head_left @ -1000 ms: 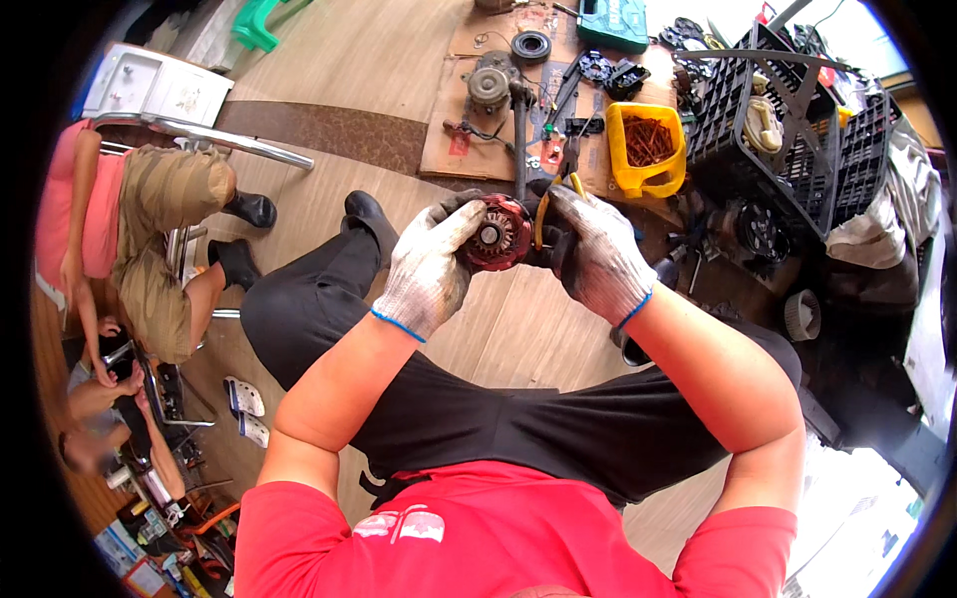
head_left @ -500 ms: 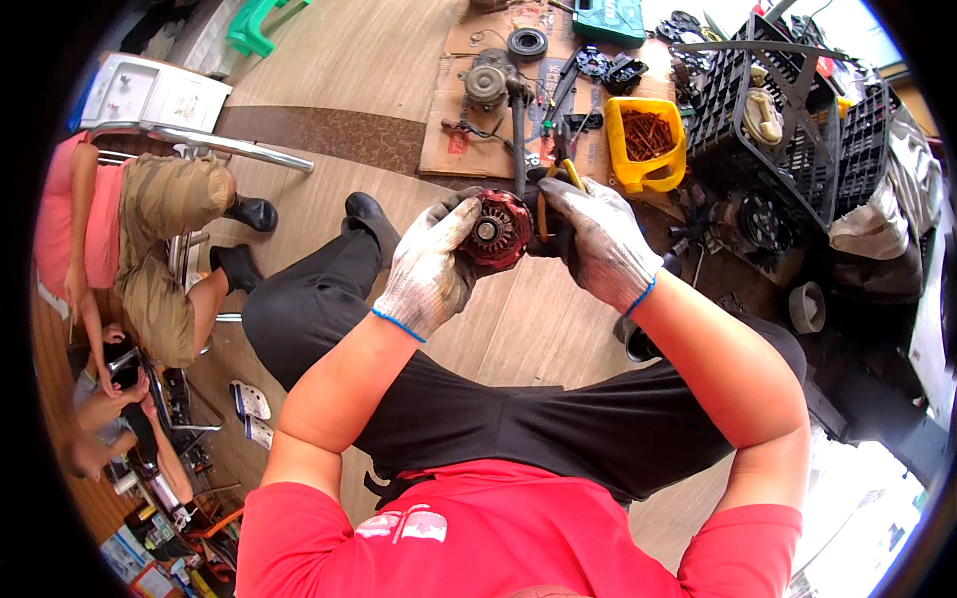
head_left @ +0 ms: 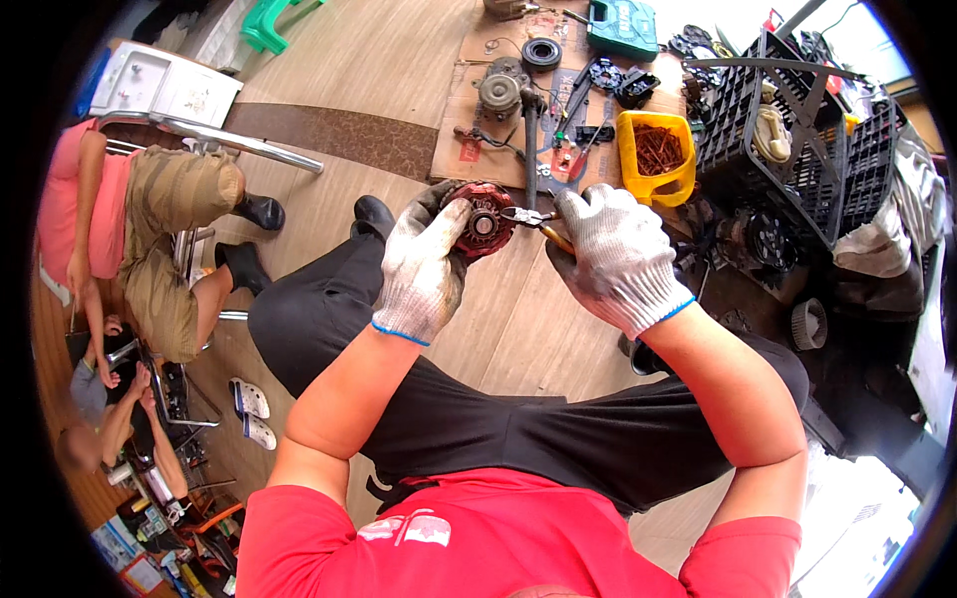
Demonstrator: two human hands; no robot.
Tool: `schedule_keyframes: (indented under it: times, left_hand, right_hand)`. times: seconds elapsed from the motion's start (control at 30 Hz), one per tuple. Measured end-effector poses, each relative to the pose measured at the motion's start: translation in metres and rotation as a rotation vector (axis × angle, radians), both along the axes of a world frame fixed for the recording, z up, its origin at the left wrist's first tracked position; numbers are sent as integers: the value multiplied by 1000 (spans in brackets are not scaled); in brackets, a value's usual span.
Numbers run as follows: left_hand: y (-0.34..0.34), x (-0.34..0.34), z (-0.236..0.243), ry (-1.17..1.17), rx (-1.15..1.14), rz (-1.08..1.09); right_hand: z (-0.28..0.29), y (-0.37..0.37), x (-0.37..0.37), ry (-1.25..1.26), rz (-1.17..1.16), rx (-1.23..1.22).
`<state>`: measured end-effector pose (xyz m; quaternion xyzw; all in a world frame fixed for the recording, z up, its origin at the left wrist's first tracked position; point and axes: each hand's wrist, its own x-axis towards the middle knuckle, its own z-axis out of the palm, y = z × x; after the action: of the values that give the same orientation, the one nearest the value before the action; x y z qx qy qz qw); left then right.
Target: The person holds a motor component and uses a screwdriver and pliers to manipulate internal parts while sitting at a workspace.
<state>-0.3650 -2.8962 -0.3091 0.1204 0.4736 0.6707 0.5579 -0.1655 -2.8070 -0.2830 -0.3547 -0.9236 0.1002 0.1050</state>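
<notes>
My left hand (head_left: 419, 264), in a soiled white work glove, grips a round electric motor core (head_left: 481, 227) with reddish-brown windings and a shaft end at its centre. My right hand (head_left: 618, 254), gloved alike, is closed round the handles of a pair of cutting pliers (head_left: 525, 215). Yellow shows on the handles. The metal jaws point left and meet the right rim of the motor core; whether they bite on a wire is too small to tell. Both hands are above the floor, between my knees.
Ahead, a cardboard sheet (head_left: 478, 90) bears a greasy machine part (head_left: 501, 92), a black ring (head_left: 541, 53) and tools. To its right stand a yellow cut-open jug (head_left: 655, 149) with rusty-coloured scraps and a black crate (head_left: 738, 140). Two people sit at left near a steel-framed chair (head_left: 219, 135).
My right hand has turned, bringing the pliers from upright, with handles up, to jaws pointing left at the core's rim. The core has shifted slightly left. The view has moved a little.
</notes>
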Motion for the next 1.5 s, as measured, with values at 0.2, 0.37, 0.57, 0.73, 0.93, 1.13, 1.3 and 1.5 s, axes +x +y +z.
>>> schedule_keyframes:
  times: [0.2,0.37,0.57,0.73,0.93,1.13,1.3,1.5]
  left_hand:
    - [1,5,1,46,16,27]
    - [1,8,3,48,31,10]
    - [1,11,2,80,35,15]
    - [1,14,1,147,50,25]
    - [1,16,1,193,45,7]
    - [0,15,-3,200,48,11]
    - [1,16,0,162,58,13]
    - [0,13,1,162,44,4]
  right_hand:
    - [-4,1,-3,-5,-9,95]
    - [-7,-1,-6,-18,-45,128]
    - [-10,-1,-5,7,-25,281]
    - [-11,-5,-8,-45,-44,331]
    - [-18,-6,-9,-38,-74,320]
    - [-8,-13,-9,-150,-89,269]
    - [-16,-9,-7,-124,-67,360]
    - [-14,-5,-4,-47,-49,230]
